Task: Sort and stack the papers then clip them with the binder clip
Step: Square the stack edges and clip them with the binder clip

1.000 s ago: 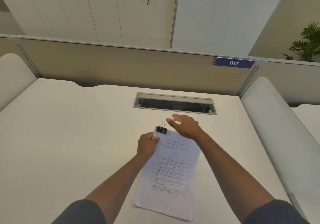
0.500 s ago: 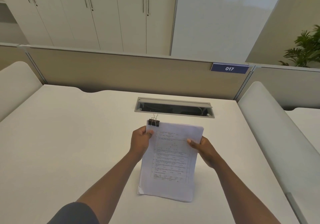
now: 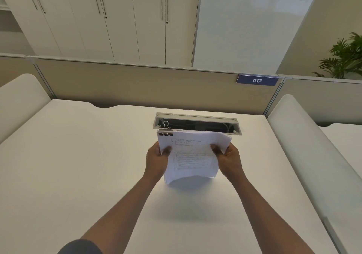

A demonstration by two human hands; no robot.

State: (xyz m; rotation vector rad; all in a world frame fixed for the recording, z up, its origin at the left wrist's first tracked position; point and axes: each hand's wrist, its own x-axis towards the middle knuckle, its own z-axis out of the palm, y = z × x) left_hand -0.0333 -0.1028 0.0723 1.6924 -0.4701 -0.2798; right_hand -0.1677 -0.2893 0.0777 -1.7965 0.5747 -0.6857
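Observation:
A stack of printed white papers (image 3: 193,155) is held up off the white desk (image 3: 78,165), almost upright, its bottom edge curling toward me. A black binder clip (image 3: 166,131) with silver wire handles grips the stack's top left corner. My left hand (image 3: 157,160) pinches the left edge just under the clip. My right hand (image 3: 228,158) holds the right edge, where the top corner of the sheets bends back.
A grey cable tray opening (image 3: 197,123) sits in the desk just behind the papers. A beige partition (image 3: 137,85) with a blue "017" sign (image 3: 257,80) closes the back. White padded dividers (image 3: 305,146) flank the desk on both sides.
The clipped papers lay flat on the desk with only my left hand on them. My right hand took the right edge and both hands lifted the stack upright, away from me.

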